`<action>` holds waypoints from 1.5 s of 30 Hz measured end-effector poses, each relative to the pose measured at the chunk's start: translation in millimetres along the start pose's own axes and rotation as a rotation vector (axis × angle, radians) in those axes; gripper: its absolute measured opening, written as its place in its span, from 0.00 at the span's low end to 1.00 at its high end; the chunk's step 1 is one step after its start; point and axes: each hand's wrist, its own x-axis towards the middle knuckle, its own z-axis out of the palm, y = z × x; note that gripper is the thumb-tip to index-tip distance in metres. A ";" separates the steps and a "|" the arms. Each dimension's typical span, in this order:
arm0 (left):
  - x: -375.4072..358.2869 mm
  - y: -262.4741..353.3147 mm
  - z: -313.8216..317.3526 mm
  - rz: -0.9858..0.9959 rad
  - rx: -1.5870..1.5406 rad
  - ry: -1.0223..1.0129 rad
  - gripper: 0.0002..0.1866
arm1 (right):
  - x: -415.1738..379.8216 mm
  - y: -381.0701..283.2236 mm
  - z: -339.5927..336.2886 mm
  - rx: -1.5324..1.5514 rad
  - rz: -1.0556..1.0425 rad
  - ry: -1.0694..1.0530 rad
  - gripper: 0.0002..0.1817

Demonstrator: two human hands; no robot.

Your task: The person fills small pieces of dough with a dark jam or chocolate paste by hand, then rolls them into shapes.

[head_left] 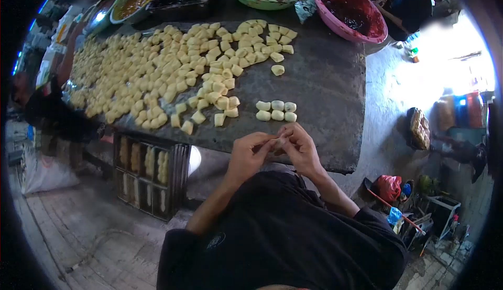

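Pinching a small, partly hidden pale piece (279,140) between nearly closed fingertips of left hand (247,152) and right hand (302,149), just below centre. Working over the near edge of the dark table (325,101), below two short rows of rounded pieces (277,116). Facing dough lumps (214,54) across the upper left, a pink basin (378,27) upper right.

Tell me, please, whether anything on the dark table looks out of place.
The pink basin seems to jut past the table's edge, and one dough piece lies alone, apart from the pile.
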 end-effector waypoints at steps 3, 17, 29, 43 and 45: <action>34.5 -11.8 17.7 0.093 -0.044 -0.115 0.18 | 11.7 3.0 -33.8 -0.006 0.151 0.026 0.09; 99.2 -50.9 -10.5 -0.058 -0.180 0.242 0.17 | 133.3 63.2 -141.3 -0.438 0.095 0.068 0.17; 116.8 -38.0 -3.6 0.081 -0.148 0.346 0.12 | 224.8 62.1 -89.4 -0.879 -0.415 -0.060 0.20; 176.7 -0.8 1.6 0.290 -0.307 0.349 0.27 | 156.0 -27.2 -37.1 0.314 0.103 0.126 0.16; 182.1 14.6 -6.9 0.549 0.020 0.345 0.34 | 156.2 -36.2 -22.0 0.394 0.140 0.073 0.17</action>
